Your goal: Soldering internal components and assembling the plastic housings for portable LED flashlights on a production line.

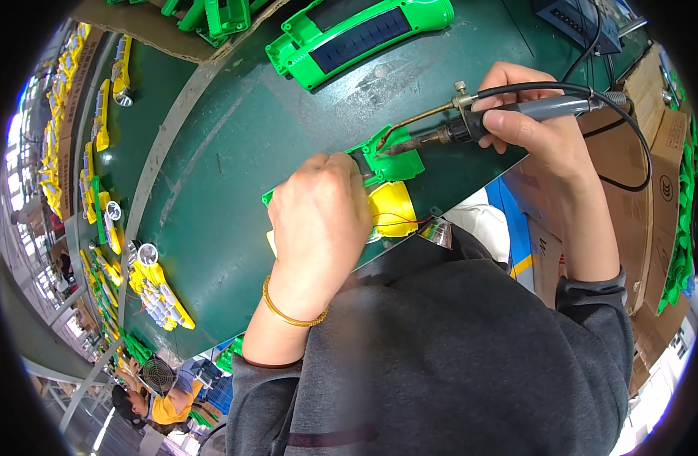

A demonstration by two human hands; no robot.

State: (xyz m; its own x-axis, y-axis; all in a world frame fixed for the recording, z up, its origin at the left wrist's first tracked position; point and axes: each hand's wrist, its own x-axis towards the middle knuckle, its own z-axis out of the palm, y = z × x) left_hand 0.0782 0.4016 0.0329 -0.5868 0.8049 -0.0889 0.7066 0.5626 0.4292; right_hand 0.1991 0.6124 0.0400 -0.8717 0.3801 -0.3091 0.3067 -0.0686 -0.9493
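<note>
My right hand (533,121) is closed around the dark handle of a soldering iron (550,108), which has a thin brass feed tube fixed along it. Its tip reaches down to a green plastic flashlight shell (400,164), close to the tube's end. My left hand (322,216) is curled over the shell's left part, gripping it; the fingertips are hidden beneath. Just below the green shell lies a yellow plastic shell (393,207) with thin red and dark wires across it. A silver reflector cup (438,232) sits beside it at the table's edge.
A green housing with a dark solar panel (362,39) lies at the far side of the green table (212,159). Several yellow flashlight parts (160,292) are on the left. A blue control box (580,24) stands far right, near cardboard boxes (615,159). Another person (170,406) sits lower left.
</note>
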